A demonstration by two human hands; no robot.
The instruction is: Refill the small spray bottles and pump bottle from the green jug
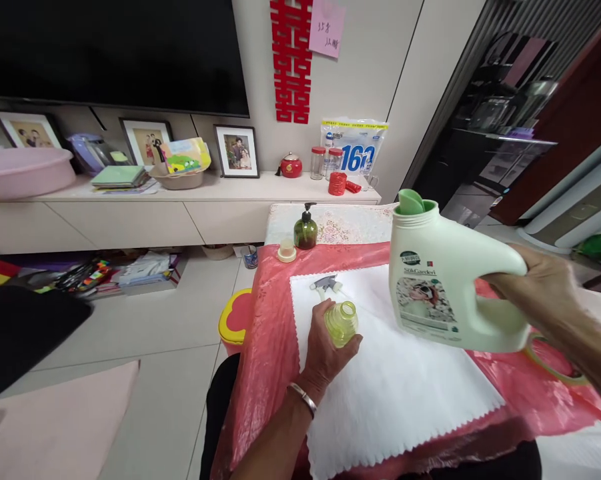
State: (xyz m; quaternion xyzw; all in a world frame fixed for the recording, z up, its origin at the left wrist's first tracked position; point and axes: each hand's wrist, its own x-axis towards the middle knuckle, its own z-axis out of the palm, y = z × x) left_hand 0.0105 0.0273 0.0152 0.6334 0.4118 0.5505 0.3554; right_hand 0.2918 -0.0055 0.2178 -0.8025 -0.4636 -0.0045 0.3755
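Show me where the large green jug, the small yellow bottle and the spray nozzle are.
large green jug [433, 287]: head view, on its front label.
small yellow bottle [341, 323]: head view, on its shoulder.
spray nozzle [327, 285]: head view, on its grey head.

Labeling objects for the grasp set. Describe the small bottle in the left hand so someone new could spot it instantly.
Start at the table's red cover and find the white cloth on it. At the cloth's left side the left hand grips a small yellow-green bottle. Unlike the big pale-green jug in the right hand or the dark pump bottle, it is translucent, uncapped and open-mouthed.
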